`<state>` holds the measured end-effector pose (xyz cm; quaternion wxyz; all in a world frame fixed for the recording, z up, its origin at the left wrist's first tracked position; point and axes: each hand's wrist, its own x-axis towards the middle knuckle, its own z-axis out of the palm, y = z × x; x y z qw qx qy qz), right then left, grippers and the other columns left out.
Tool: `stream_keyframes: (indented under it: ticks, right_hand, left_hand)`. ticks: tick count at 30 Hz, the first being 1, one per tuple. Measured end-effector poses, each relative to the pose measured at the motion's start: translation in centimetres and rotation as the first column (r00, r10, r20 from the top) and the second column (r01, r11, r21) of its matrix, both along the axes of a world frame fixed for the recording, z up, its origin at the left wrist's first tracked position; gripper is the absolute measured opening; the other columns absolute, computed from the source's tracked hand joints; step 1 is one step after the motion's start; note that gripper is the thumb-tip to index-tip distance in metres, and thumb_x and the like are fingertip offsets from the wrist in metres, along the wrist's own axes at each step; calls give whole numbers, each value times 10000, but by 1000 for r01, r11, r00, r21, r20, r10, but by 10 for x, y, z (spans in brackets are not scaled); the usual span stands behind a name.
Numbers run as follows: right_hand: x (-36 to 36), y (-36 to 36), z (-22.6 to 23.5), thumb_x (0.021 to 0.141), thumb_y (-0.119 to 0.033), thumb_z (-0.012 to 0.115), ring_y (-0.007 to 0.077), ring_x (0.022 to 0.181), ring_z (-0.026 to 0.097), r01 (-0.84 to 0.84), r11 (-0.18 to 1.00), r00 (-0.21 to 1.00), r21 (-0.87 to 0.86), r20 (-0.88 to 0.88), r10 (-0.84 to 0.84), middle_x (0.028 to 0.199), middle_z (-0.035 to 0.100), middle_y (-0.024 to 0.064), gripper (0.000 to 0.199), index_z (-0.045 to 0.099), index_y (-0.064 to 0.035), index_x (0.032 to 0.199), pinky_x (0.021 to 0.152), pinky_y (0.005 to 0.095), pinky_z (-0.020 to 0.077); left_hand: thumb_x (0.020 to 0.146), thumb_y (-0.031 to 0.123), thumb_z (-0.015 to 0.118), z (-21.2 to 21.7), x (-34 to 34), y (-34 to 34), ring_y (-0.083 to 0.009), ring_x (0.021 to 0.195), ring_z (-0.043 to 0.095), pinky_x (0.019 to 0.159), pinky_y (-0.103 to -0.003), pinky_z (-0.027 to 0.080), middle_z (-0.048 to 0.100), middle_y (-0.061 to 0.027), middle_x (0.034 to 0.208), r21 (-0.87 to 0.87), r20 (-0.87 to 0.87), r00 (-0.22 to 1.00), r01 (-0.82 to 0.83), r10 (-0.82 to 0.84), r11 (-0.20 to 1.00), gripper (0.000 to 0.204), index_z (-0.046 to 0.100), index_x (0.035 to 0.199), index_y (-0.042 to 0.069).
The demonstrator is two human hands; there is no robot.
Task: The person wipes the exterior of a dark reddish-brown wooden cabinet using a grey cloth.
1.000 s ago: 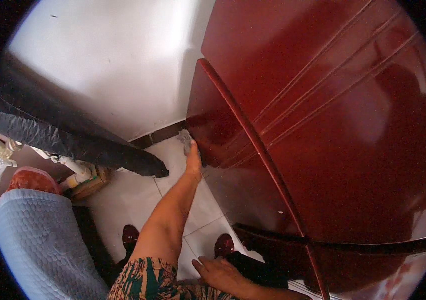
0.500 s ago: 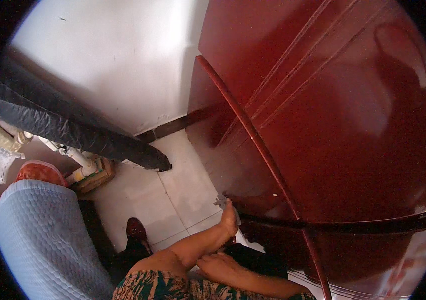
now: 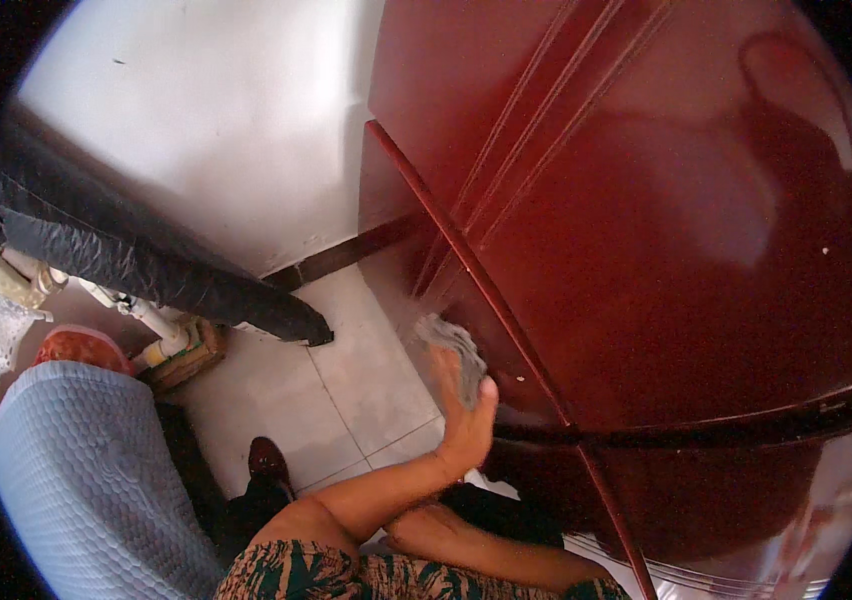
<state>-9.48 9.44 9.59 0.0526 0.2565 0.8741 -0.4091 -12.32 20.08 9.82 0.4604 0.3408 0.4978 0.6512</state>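
My left hand (image 3: 463, 410) is closed round a crumpled grey cloth (image 3: 456, 350), its thumb up along the cloth's side. Cloth and fingers lie at the near left edge of a glossy dark red panel (image 3: 666, 300), left of the thin red strip (image 3: 476, 270) running down it. My right forearm (image 3: 496, 550) comes in from the lower right and crosses beneath my left forearm. Of my right hand (image 3: 414, 522) only a part shows by the left forearm; its fingers are hidden.
A long black padded cover (image 3: 146, 250) slants from the left toward the tiled floor (image 3: 336, 400). Below it are white pipes (image 3: 156, 320) and a brush-like block (image 3: 186, 360). Light blue quilted fabric (image 3: 96, 470) fills the lower left. A white wall (image 3: 216, 130) stands behind; a dark shoe (image 3: 267, 462) is on the tiles.
My left hand has moved up and away along the red panel's edge, and more of the grey cloth shows. The view has shifted slightly; my right forearm stays low.
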Motion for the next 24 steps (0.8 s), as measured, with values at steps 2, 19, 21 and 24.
stream_keyframes:
  ticks: [2, 19, 21, 24]
  right_hand:
    - [-1, 0, 1, 799, -181, 599, 310, 831, 627, -38, 999, 998, -2, 42, 38, 880, 603, 156, 303, 549, 0, 1037, 716, 442, 487]
    - [-2, 9, 29, 810, -155, 543, 299, 850, 619, -143, 978, 939, 153, 334, 84, 930, 599, 147, 385, 519, -3, 1163, 712, 412, 485]
    - [-1, 5, 32, 812, -146, 524, 292, 876, 611, -127, 972, 942, 199, 331, 55, 960, 595, 143, 404, 510, -9, 1192, 722, 400, 480]
    - [3, 3, 26, 816, -141, 510, 286, 925, 598, -81, 966, 964, 246, 266, 14, 1023, 586, 148, 418, 504, -16, 1215, 753, 385, 474]
  left_hand:
    - [885, 397, 572, -6, 16, -20, -411, 1384, 111, 1115, -503, 111, 84, -257, 1499, 192, 25, 997, 62, -68, 979, 835, 114, 1447, -18]
    - [921, 398, 509, -37, -45, 73, -405, 1412, 10, 1113, -509, 59, -13, -251, 1522, 355, -409, 890, -46, 200, 934, 823, 35, 1466, 4]
    - [928, 425, 486, -31, -70, 94, -339, 1426, 22, 1132, -426, 55, 1, -203, 1538, 239, -339, 926, -83, 163, 967, 816, 42, 1468, 4]
    - [940, 483, 424, -31, -102, 125, -284, 1429, 7, 1140, -379, 33, 19, -155, 1545, 246, -70, 985, -135, 156, 960, 809, 37, 1470, 10]
